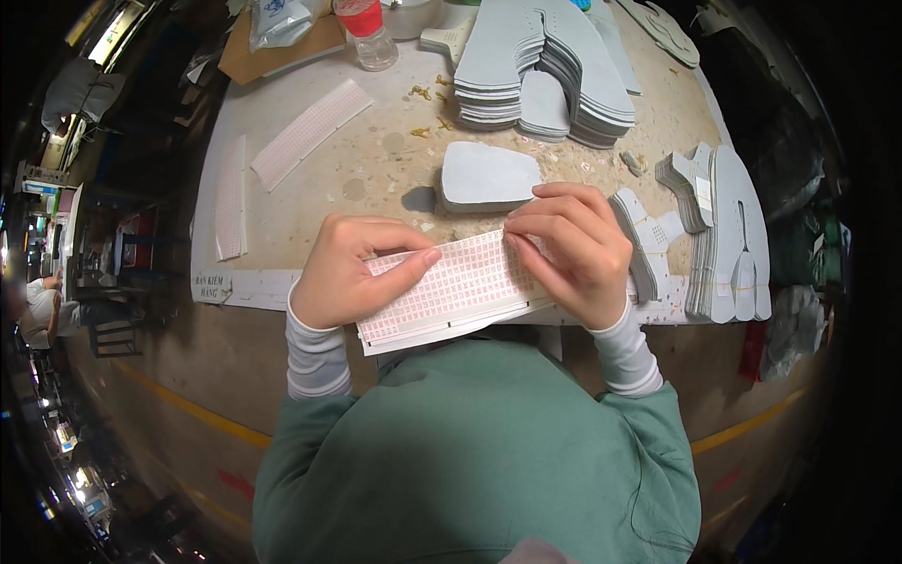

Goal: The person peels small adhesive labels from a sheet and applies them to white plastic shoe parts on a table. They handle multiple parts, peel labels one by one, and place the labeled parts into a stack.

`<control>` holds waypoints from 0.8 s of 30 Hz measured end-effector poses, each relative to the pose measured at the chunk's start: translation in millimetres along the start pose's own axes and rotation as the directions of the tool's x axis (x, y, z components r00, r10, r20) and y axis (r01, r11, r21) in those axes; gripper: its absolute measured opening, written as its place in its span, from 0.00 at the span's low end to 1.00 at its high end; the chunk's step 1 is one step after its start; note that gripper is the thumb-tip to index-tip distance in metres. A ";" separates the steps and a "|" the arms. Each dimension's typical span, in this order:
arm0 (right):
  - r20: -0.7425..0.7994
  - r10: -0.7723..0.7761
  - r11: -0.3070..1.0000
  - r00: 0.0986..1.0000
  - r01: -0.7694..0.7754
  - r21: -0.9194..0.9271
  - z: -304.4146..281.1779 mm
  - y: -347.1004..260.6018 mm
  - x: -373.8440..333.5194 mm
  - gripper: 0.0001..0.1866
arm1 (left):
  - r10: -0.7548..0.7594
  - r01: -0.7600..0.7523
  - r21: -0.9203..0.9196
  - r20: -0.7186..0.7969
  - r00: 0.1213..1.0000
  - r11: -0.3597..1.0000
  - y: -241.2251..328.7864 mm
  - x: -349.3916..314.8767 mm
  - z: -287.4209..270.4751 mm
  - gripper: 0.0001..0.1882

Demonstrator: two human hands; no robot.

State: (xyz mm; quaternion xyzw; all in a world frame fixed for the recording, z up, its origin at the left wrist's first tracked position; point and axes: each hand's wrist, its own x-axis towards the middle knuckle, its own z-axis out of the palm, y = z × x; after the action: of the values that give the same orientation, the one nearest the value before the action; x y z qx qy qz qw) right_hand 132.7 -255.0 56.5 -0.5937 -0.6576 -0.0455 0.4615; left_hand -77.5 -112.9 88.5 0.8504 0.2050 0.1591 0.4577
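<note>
Over the table's front edge I hold a sheet of small stickers (451, 287), white with rows of tiny reddish print. My left hand (352, 268) pinches its left part between thumb and fingers. At its upper right edge, my right hand (573, 244) has thumb and forefinger pressed together; whether a loose sticker is between them is too small to see. Just beyond the sheet lies a short stack of pale grey cut pieces (490, 174), near my right fingertips.
Tall stacks of grey shoe-upper pieces (601, 89) stand at the back, with more banded stacks (723, 235) at the right edge. Two further sticker sheets (315, 132) lie on the left. A red-labelled bottle (376, 47) and a cardboard box (282, 56) are at the far left.
</note>
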 end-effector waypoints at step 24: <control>-0.010 0.023 0.964 1.000 -0.019 0.264 10.2 -13.5 -1.6 0.29 | 0.033 -0.033 -0.041 0.017 0.999 0.999 -0.3 1.9 8.5 0.06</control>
State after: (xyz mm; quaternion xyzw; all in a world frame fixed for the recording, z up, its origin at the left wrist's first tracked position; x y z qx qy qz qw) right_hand 115.7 -253.9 56.2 -0.5337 -0.6485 0.0435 0.5410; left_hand -72.0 -118.0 83.9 0.8456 0.1836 0.1632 0.4739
